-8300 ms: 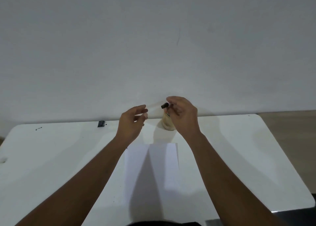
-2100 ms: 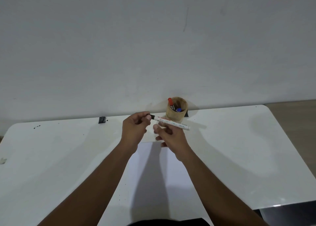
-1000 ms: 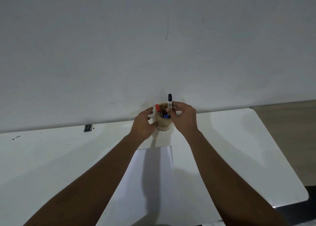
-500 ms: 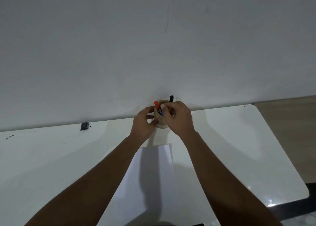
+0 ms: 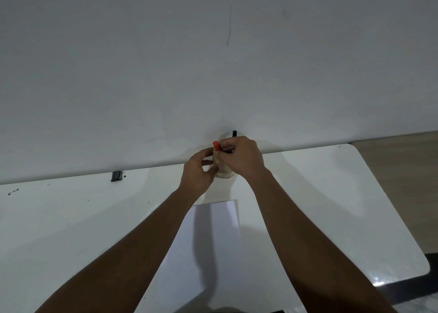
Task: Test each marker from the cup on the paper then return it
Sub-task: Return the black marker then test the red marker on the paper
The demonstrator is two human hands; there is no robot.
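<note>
— Reaching over the cup (image 5: 224, 173), is that what both hands are doing?

— Yes. The cup stands at the far edge of the desk (image 5: 71, 218), against the wall (image 5: 213, 52), and only its lower part shows between the hands. The left hand (image 5: 198, 170) sits at the cup's left side, fingers (image 5: 208, 163) curled toward it; whether they press the cup or merely hover beside it I cannot tell.

— And the right?

— The right hand (image 5: 241, 157) covers the cup's mouth from the right, its fingers (image 5: 226, 144) pinched together on the red-capped marker (image 5: 215, 145), just below the cap (the barrel is hidden). That marker pokes up at the cup's left rim.

— Anything else in the cup?

— A black-capped marker (image 5: 234, 133) sticks up behind the right hand, at the cup's far side.

— Where is the paper?

— The paper (image 5: 213, 241) lies flat on the desk, on the near side of the cup, between the two forearms, apart from the cup. A small dark clip-like thing (image 5: 116, 176) sits well left of the cup, along the same far edge.
</note>
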